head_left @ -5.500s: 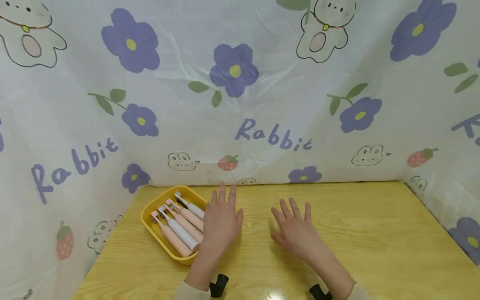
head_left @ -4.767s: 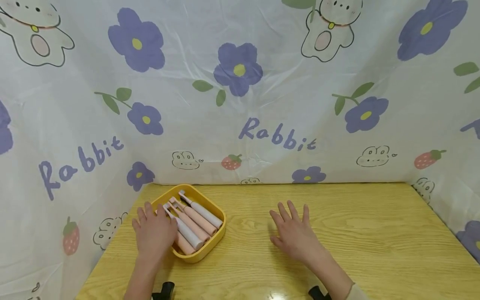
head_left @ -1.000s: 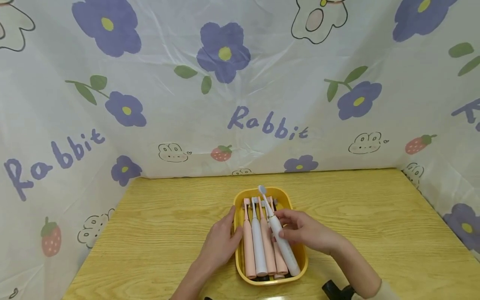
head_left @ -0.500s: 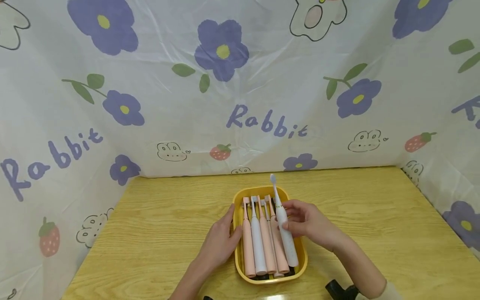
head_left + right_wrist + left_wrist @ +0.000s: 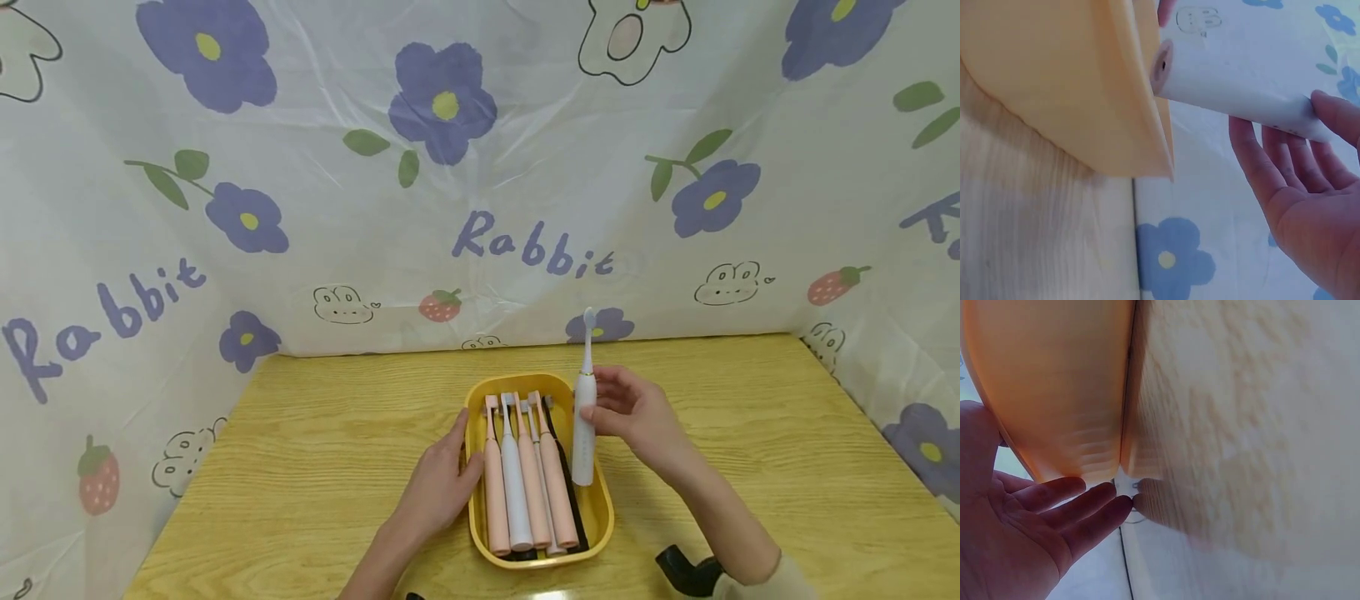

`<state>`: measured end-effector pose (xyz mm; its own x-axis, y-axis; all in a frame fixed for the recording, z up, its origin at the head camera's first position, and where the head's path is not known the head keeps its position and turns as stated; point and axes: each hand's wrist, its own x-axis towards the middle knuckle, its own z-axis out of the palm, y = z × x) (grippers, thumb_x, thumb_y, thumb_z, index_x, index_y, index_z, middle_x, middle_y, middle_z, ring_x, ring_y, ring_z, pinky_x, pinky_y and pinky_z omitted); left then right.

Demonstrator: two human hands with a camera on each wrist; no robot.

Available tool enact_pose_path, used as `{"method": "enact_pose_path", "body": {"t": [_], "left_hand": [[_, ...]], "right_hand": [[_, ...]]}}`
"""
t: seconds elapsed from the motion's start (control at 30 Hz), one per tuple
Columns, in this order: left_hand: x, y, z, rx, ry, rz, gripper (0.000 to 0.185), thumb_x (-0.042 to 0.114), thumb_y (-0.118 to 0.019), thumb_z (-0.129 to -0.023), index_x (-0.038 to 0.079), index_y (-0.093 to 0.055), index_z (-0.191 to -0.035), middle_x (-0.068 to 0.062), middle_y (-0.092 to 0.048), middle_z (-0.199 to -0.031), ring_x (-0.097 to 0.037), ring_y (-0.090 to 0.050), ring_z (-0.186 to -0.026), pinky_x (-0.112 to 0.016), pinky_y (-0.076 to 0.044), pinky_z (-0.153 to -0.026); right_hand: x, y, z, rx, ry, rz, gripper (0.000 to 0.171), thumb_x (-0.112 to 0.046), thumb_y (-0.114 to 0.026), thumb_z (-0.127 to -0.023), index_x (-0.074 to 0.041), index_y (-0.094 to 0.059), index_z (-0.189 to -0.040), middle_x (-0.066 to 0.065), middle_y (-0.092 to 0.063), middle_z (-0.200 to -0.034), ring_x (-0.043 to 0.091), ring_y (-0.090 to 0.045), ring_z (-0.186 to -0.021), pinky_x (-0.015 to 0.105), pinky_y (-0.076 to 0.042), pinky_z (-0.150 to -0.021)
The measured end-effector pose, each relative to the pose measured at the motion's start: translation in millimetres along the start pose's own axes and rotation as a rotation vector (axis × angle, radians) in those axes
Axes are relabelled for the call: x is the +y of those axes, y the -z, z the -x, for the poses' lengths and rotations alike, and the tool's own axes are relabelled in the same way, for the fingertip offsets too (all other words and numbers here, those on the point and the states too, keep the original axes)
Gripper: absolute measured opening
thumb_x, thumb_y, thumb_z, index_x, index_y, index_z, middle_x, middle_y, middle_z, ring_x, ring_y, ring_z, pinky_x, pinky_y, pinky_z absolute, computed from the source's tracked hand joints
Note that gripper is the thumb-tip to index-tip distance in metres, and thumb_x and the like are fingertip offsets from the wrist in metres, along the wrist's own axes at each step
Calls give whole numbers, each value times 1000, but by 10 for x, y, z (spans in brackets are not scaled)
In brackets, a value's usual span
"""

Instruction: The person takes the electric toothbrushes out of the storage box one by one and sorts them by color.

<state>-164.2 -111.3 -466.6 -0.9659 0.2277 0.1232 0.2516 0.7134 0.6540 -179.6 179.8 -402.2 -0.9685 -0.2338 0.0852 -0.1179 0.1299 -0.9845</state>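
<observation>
A white electric toothbrush (image 5: 584, 437) stands nearly upright in my right hand (image 5: 647, 417), pinched between thumb and fingers with its head up. Its handle end overlaps the right side of a yellow box (image 5: 609, 533). In the right wrist view, the toothbrush base (image 5: 1161, 67) shows just beside the box's rim. Inside the box lie pink toothbrushes (image 5: 496, 500), a white toothbrush (image 5: 516, 492) and a black one (image 5: 573, 500), side by side, heads away from me. My left hand (image 5: 438, 483) rests against the box's left wall with loosely extended fingers, its thumb at the rim.
The box stands on a yellow wood-grain table (image 5: 337, 450). A white curtain (image 5: 337, 217) with purple flowers and rabbits hangs behind the table and along both sides. A black wrist mount (image 5: 688, 573) sits below my right wrist.
Earlier the box stood at the left; it is now in the middle. My right hand has raised the white toothbrush from the box, up and rightward, turning it upright. The left hand holds its place lately.
</observation>
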Motion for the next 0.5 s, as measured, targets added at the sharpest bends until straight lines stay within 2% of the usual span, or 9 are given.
{"method": "enact_pose_path", "body": {"t": [0.27,0.43,0.5], "left_hand": [[-7,-9,0,0,1,1,65,19,-56,-104,-4,-29,-159,-28,-54,-143,-33,-57,-126,-51,-47,-102],[-16,-13,4,-1,-7,-7,65,18,-56,-105,-4,-29,-159,-28,-55,-142,-35,-59,-125,-51,-48,-102],[-17,-12,5,0,-8,-11,65,18,-56,-105,-4,-29,-159,-28,-55,-142,-35,-59,-125,-51,-48,-102]], "right_hand": [[5,210,-78,126,42,-6,53,-4,-70,-97,9,-47,-144,31,-58,-131,11,-69,-103,33,-58,-82],[64,309,-137,215,102,51,49,1,-69,-96,10,-51,-140,29,-60,-127,5,-66,-101,28,-58,-80],[105,334,-165,242,126,105,47,2,-70,-95,10,-53,-138,29,-61,-126,4,-64,-101,24,-56,-81]]}}
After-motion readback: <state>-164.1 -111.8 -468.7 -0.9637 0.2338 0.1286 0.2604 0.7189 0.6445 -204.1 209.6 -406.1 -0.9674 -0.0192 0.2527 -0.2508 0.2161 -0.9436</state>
